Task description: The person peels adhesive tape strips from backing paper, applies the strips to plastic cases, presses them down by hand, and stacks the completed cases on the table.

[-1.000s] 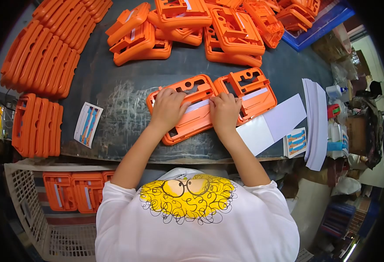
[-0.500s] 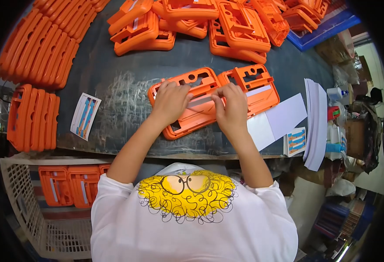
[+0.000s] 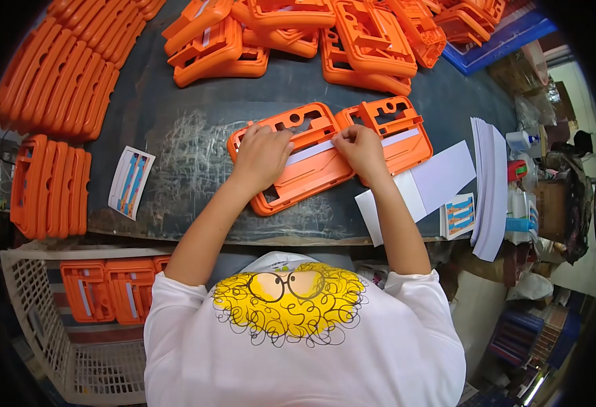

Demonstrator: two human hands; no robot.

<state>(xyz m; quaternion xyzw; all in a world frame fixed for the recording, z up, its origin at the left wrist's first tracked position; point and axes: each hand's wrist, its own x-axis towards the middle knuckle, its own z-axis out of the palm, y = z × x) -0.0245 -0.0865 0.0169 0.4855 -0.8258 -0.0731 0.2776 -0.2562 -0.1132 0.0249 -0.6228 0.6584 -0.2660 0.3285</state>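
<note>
An orange plastic frame (image 3: 311, 178) lies tilted on the dark table in front of me, with a white strip (image 3: 309, 152) across its middle. My left hand (image 3: 264, 157) rests on the frame's left side, its fingers curled over the frame and near the strip's left end. At the strip's right end is my right hand (image 3: 360, 148), thumb and index finger pinched together; what lies between them is too small to make out. A second orange frame (image 3: 410, 148) touches the first on the right and bears a white strip too. Part of it is behind my right hand.
Orange frames are piled at the back (image 3: 372, 41) and stacked in rows at the left (image 3: 53, 81). White sheets (image 3: 440, 178), a long paper stack (image 3: 488, 190) and a printed card (image 3: 459, 216) lie right. Another card (image 3: 131, 182) lies left; a white crate (image 3: 40, 305) stands below.
My right hand has moved along the strip to its right end, its fingertips now closed together. The strip shows more fully. My left hand has stayed on the frame. The view has shifted slightly.
</note>
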